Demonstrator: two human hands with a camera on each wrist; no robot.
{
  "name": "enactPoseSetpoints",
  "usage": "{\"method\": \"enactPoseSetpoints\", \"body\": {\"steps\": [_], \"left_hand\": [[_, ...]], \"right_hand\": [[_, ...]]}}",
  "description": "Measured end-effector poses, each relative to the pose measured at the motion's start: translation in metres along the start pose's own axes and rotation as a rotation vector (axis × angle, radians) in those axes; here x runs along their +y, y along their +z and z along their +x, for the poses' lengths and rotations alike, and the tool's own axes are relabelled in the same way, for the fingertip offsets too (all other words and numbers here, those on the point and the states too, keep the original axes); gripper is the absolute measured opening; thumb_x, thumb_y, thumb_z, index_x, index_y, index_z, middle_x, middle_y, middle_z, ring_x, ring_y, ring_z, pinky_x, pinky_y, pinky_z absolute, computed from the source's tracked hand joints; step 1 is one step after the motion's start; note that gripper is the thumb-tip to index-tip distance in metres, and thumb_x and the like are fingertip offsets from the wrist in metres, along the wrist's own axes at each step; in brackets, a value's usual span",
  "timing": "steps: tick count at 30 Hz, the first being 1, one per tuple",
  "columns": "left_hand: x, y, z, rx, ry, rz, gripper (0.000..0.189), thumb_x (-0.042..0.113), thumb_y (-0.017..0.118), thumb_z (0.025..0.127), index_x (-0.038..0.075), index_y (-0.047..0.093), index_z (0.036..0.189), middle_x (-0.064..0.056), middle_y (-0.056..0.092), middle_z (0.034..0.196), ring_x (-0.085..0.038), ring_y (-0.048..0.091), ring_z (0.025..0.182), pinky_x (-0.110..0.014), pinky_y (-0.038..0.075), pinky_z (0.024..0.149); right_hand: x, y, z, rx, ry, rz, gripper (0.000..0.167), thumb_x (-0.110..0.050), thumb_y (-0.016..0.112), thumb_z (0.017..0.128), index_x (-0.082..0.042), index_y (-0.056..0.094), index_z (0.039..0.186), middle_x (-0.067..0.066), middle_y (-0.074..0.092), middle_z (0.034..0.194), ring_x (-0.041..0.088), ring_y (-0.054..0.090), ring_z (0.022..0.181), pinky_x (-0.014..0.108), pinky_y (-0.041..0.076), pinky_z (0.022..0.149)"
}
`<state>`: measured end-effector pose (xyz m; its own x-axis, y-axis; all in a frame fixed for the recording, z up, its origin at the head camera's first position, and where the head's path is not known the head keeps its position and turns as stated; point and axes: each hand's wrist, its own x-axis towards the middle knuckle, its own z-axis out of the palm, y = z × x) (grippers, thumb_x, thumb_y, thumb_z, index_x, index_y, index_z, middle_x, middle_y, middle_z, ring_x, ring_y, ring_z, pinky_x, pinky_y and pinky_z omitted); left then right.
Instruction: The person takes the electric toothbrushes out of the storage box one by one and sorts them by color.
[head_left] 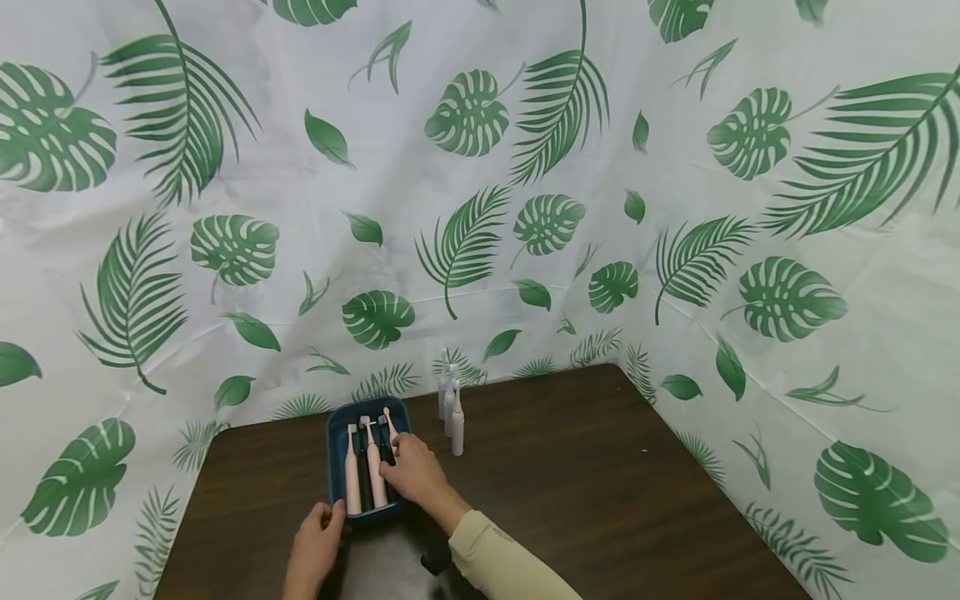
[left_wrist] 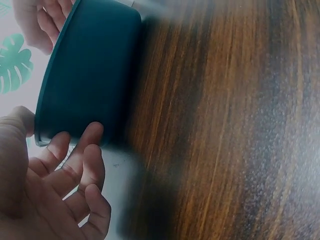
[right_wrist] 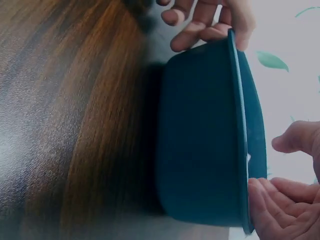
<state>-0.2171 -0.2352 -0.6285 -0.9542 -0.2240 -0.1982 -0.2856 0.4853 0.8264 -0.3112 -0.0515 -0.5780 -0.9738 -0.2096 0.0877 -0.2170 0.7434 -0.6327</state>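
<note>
A dark blue bin (head_left: pixel 331 458) holds several electric toothbrushes, seen in the head view. Pale pink toothbrushes (head_left: pixel 353 479) lie beside black ones (head_left: pixel 365 481), heads pointing to the far side. My left hand (head_left: pixel 317 537) pinches the bin's near left corner, thumb over the rim and fingers against the outer wall (left_wrist: pixel 90 75). Over the bin's right side is my right hand (head_left: pixel 417 473), close to the rightmost pink toothbrush (head_left: pixel 390 423). In the right wrist view its fingers (right_wrist: pixel 270 200) touch the rim while the thumb stands apart; nothing shows between them.
Several white electric toothbrushes (head_left: pixel 457 433) stand upright on the dark wooden table (head_left: pixel 570 483), just right of the bin. Leaf-patterned white sheeting (head_left: pixel 465 250) hangs behind the table and along its right. A small black object (head_left: pixel 435 561) shows by the right forearm.
</note>
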Motion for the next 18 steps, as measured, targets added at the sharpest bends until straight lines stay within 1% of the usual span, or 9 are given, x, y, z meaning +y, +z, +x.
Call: {"method": "enactPoseSetpoints", "body": {"steps": [4,9,13,16,18], "left_hand": [[-0.002,-0.002,-0.001,0.003,0.006,-0.011,0.044,0.043,0.047,0.113,0.003,0.06,0.1,-0.008,0.075,0.094,-0.018,0.066,0.079,-0.035,0.048,0.066],[-0.003,-0.002,-0.001,0.014,0.009,-0.018,0.042,0.041,0.047,0.113,0.004,0.06,0.1,-0.008,0.075,0.094,-0.018,0.065,0.079,-0.035,0.048,0.067],[-0.002,0.0,0.0,0.02,0.008,-0.018,0.041,0.041,0.048,0.113,0.004,0.06,0.1,-0.008,0.075,0.093,-0.017,0.064,0.078,-0.034,0.047,0.067],[0.0,0.0,0.0,0.016,0.001,-0.017,0.042,0.041,0.048,0.113,0.004,0.06,0.1,-0.009,0.076,0.094,-0.018,0.065,0.079,-0.034,0.046,0.066],[0.001,0.0,0.0,0.011,-0.008,-0.014,0.042,0.042,0.047,0.113,0.004,0.059,0.101,-0.009,0.075,0.095,-0.019,0.065,0.08,-0.034,0.046,0.066]], "right_hand": [[-0.011,0.004,0.001,-0.05,0.018,-0.095,0.037,-0.032,0.08,0.093,-0.006,0.07,0.117,0.002,0.066,0.094,0.015,0.059,0.074,0.035,0.054,0.068],[-0.02,0.011,0.002,-0.069,0.014,-0.208,0.033,-0.033,0.079,0.093,-0.009,0.071,0.113,0.003,0.067,0.097,0.018,0.061,0.074,0.039,0.055,0.066],[-0.024,0.016,0.004,-0.099,0.017,-0.285,0.023,-0.033,0.079,0.092,-0.013,0.072,0.099,0.001,0.066,0.091,0.019,0.059,0.069,0.039,0.051,0.059],[-0.028,0.02,0.007,-0.138,0.018,-0.33,0.02,-0.032,0.08,0.092,-0.015,0.071,0.091,-0.001,0.064,0.084,0.017,0.058,0.066,0.037,0.051,0.059],[-0.029,0.023,0.009,-0.156,0.012,-0.355,0.02,-0.033,0.08,0.092,-0.015,0.071,0.088,-0.002,0.065,0.082,0.018,0.06,0.068,0.038,0.052,0.061]]}}
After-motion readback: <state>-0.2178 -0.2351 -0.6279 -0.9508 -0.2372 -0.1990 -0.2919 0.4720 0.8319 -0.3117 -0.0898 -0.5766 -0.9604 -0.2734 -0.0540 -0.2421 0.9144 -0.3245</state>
